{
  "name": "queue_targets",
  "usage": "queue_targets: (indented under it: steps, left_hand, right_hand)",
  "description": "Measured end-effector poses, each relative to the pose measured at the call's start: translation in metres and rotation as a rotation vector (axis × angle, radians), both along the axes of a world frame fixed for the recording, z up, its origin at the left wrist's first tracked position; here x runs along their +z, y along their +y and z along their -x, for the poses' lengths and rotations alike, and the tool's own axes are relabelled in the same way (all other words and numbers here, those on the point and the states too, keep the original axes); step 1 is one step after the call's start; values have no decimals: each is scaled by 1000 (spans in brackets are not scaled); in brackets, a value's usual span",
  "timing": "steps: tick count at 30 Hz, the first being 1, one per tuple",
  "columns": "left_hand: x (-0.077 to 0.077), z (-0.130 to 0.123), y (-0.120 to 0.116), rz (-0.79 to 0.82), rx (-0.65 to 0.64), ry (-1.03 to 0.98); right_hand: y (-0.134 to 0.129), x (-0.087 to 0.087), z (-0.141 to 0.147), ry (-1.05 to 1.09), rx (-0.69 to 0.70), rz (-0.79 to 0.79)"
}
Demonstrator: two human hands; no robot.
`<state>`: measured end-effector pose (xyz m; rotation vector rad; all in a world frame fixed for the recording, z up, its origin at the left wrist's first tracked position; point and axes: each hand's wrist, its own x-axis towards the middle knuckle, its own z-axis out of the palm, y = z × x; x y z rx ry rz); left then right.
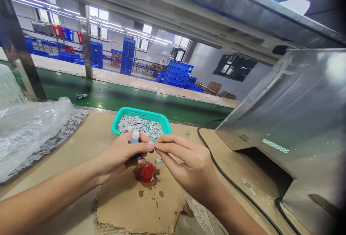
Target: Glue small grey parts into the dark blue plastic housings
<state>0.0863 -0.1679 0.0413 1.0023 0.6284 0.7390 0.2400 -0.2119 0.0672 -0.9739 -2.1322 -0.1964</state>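
Nearest, a worn sheet of cardboard (140,209) with torn edges lies on the tan surface (94,134). On it sits a glossy red round thing (147,172), ringed by a dark wet stain, with a few darker spots in front.

Above the cardboard, the two hands meet at their fingertips. The left hand (125,152) has its fingers curled around a blue-grey piece (134,141) with a pale band at its top; the piece stands between thumb and fingers, partly hidden by them. The right hand (189,159) reaches in from the other side, its fingertips drawn together against the tip of the left thumb; whether they pinch something small, I cannot tell. Just below the fingertips lies a small grey piece (159,160).

Beyond the hands stands a turquoise basket (115,128) holding many small grey pieces (135,123). Tiny green bits (186,133) lie to its right. A clear plastic bag (35,127) spreads along the left; on the right a black cable (224,172) runs beside a metal housing (297,101).

Farther off, a green belt (135,92) crosses, and behind it rise stacks of blue crates (177,73).
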Motion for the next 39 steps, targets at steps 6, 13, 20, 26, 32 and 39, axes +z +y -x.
queue_targets:
  steps: [6,13,20,26,32,39]
  left_hand:
    - [-2,1,11,29,152,11]
    - [-2,6,23,101,220,25]
    - [3,10,21,62,143,-8]
    - [0,10,24,4,111,2]
    - [-3,9,28,45,148,-59]
    - [-3,7,30,170,151,-107]
  right_hand:
    - [-3,-31,-13,141,-113,67]
    - [-20,-68,-9,179,-170,279]
    - [-20,-73,-3,136,-186,251]
    - [-21,-72,-2,121,-190,284]
    - [-19,-70,-1,101,-183,266]
    - [-21,-70,-5,83,-157,276]
